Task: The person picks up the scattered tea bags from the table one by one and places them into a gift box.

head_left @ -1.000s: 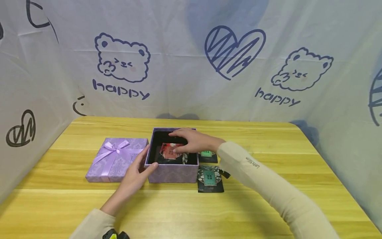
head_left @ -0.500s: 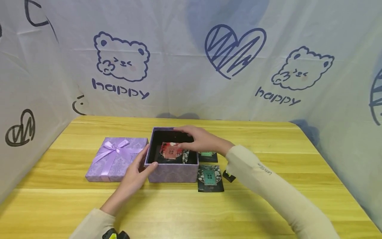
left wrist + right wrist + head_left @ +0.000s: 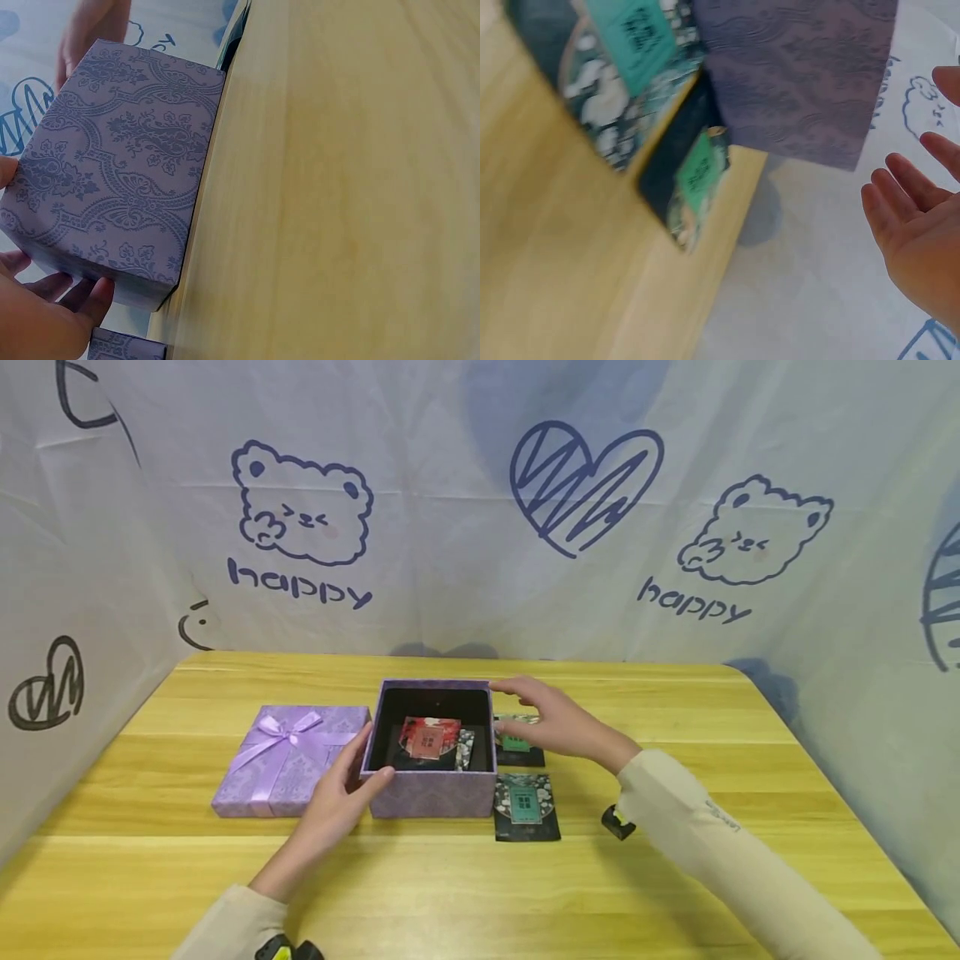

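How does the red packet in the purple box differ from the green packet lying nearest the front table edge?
The red packet lies inside the open purple box; the near green packet lies on the table just outside the box's right wall. The red packet has a red and pink label, the green one a teal label with white florals. The red packet sits tilted; the green one lies flat. Both are small, dark-backed and untouched by either hand.

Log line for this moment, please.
left hand steadies purple box | right hand open above green packet | red packet in box
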`<state>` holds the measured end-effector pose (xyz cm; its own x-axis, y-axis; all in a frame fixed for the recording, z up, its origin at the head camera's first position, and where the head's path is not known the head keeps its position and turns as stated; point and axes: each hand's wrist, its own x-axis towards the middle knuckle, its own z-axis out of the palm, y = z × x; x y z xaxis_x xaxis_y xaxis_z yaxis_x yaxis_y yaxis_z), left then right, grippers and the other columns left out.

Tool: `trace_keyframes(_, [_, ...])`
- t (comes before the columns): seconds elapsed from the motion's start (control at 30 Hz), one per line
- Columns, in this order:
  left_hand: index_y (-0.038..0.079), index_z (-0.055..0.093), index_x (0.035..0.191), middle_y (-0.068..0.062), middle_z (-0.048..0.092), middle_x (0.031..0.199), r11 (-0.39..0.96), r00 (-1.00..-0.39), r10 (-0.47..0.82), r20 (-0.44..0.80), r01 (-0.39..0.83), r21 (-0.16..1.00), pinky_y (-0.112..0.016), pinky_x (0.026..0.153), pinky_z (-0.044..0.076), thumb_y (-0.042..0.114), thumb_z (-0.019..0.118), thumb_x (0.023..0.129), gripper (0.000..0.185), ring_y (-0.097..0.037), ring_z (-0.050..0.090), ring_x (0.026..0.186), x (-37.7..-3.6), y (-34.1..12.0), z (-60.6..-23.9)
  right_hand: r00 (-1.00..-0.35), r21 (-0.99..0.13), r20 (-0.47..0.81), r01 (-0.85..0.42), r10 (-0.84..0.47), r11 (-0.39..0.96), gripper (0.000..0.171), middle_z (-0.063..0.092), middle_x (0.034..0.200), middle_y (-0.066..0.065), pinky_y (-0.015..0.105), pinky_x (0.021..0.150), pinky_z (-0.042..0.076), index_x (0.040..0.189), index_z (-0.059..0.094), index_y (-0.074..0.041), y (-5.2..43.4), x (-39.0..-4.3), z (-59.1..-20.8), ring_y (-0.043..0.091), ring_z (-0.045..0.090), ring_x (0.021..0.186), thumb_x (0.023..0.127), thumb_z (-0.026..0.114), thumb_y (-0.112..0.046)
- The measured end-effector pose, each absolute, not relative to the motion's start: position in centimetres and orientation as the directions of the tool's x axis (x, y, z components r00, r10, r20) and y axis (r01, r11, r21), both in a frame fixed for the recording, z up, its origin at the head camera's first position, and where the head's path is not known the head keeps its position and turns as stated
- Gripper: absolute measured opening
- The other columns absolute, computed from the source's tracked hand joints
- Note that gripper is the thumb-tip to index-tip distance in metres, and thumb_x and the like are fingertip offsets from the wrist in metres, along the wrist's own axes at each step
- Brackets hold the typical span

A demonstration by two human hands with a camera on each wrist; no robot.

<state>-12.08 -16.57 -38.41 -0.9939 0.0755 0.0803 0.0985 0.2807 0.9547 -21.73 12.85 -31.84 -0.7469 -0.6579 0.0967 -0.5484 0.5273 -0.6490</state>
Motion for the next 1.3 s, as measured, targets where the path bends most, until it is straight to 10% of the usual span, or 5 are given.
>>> trace_keyframes(1.3, [0.008,0.021,0.154,-0.026,0.034,0.149,0.286,-0.993,0.08,0.092,0.111,0.952,-0.044,0.103,0.041,0.016,0.06,0.097,0.07,-0.041,0.045,0.127,-12.3,-16.6,-38.6,-0.723,-0.624,-0.149,-0.461,-0.674,0.632,0.094,0.035,0.149,0.02,0.054,0.112,0.026,0.148,0.034,0.0,17.8,-17.2,-38.8,0.038,0.032,0.136,0.073,0.084,-0.028])
